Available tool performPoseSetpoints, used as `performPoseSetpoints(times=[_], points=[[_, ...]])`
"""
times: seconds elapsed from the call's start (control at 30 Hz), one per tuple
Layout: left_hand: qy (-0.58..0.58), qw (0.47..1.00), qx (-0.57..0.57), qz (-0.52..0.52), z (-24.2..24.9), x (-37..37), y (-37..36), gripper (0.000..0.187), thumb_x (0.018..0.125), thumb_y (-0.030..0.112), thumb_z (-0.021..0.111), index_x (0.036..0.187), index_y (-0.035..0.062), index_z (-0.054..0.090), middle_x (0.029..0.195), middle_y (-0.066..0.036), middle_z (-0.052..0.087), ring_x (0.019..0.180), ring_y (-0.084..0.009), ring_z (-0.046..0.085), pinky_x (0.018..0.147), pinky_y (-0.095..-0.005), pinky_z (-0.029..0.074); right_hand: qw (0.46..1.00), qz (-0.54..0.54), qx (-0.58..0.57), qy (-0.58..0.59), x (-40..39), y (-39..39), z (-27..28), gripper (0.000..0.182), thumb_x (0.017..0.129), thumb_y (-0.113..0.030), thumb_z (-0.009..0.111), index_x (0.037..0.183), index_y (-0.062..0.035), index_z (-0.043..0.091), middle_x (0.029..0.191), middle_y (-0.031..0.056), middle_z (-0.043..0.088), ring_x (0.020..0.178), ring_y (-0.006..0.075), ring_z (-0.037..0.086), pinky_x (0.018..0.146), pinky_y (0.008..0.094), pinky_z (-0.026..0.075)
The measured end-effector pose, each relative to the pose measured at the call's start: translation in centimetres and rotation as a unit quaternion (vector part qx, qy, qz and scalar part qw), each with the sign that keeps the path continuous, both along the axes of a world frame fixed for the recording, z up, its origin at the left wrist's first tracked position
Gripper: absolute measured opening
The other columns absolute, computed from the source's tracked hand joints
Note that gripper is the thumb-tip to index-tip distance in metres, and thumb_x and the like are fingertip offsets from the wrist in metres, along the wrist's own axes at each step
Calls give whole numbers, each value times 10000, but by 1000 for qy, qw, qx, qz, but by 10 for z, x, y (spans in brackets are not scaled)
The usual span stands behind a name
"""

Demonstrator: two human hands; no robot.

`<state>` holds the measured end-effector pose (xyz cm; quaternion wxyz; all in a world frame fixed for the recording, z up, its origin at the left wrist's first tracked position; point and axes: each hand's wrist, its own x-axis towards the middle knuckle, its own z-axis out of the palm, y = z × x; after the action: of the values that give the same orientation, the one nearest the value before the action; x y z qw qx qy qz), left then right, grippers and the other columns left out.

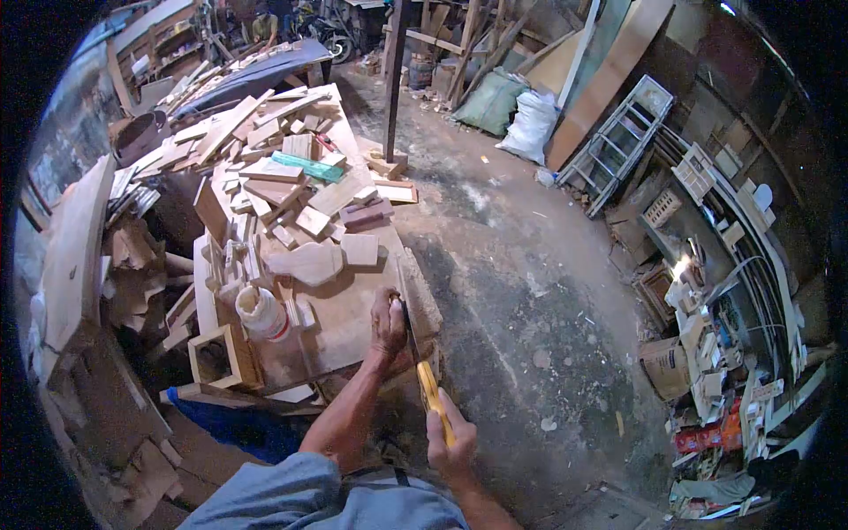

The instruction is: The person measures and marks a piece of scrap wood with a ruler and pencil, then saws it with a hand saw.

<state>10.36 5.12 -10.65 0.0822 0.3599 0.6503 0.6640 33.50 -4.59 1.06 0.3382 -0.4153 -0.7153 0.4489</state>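
Observation:
My right hand (451,432) is wrapped round the yellow handle (431,389) of a tool with a long dark blade (409,331). The blade points forward along the right edge of the wooden workbench (340,349). My left hand (387,323) is closed at the bench edge, beside the far part of the blade; what its fingers hold is too small to make out. A pale shaped board (306,262) and a small wood block (359,250) lie just beyond it. An open white jar (261,312) stands to the left.
Wood offcuts (274,181) are heaped on the far bench. A square wooden frame (224,359) sits at the near left. A dark post (395,88) rises beyond the bench. Right are sacks (531,126), a ladder (623,141) and piled scraps. A person (264,26) is far back.

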Motion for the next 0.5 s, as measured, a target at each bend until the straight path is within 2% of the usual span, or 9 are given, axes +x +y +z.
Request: performPoseSetpoints(times=[0.03,0.1,0.13,0.2,0.27,0.33,0.37,0.4,0.5], points=[[-12,1000,4,1,3,-2,2,277,962,221,413,986,-25,540,859,-226,527,799,-374,529,764,-471,438,1000,4,-14,-4,4,-1,5,444,998,-197,588,1346,78,599,822,138,703,688,164,653,651,318,534],[36,999,-5,10,24,3,-7,277,962,221,412,982,-26,536,858,-230,530,798,-377,530,766,-472,439,999,11,-42,-7,16,-8,16,445,1001,-200,582,1348,78,595,766,109,666,657,151,631,622,313,522],[60,998,-8,16,35,4,-8,277,962,221,411,979,-26,534,857,-232,532,798,-378,531,767,-473,439,1000,5,-18,7,22,-16,14,438,1007,-201,573,1344,77,599,719,73,616,619,131,590,577,301,491],[181,982,44,43,4,-6,4,279,958,223,408,975,-27,530,852,-236,535,795,-387,530,767,-479,439,1000,5,2,20,10,-7,11,439,1005,-202,580,1346,73,601,717,61,610,608,124,573,563,291,478],[170,984,35,31,-4,3,-4,281,956,225,405,972,-28,528,847,-241,537,795,-396,530,767,-485,437,999,0,2,43,-7,5,-9,444,995,-195,595,1353,67,601,733,45,625,614,108,566,564,272,472],[44,999,-15,-6,28,1,-6,285,955,228,403,972,-27,528,842,-245,539,796,-405,530,765,-491,435,999,-2,-5,40,1,-2,-9,447,990,-188,598,1358,67,598,737,41,631,616,104,561,565,271,472],[39,999,-16,-3,29,-3,-5,287,957,231,402,971,-27,527,842,-248,539,796,-408,530,765,-493,435,999,-4,-7,41,6,-7,-8,449,988,-184,600,1360,67,597,740,38,635,617,101,559,565,271,472],[32,999,-16,1,24,-3,-3,289,959,233,401,970,-27,527,841,-251,539,796,-411,530,765,-495,434,1000,2,-20,13,20,-15,-5,446,985,-179,597,1354,71,602,748,39,643,630,94,565,570,269,475],[12,1000,5,-16,-15,-3,3,297,963,244,400,971,-26,523,860,-260,536,809,-412,532,774,-495,433,999,-3,-19,25,-5,0,8,439,979,-185,603,1338,68,618,768,60,667,653,106,603,607,273,505]])
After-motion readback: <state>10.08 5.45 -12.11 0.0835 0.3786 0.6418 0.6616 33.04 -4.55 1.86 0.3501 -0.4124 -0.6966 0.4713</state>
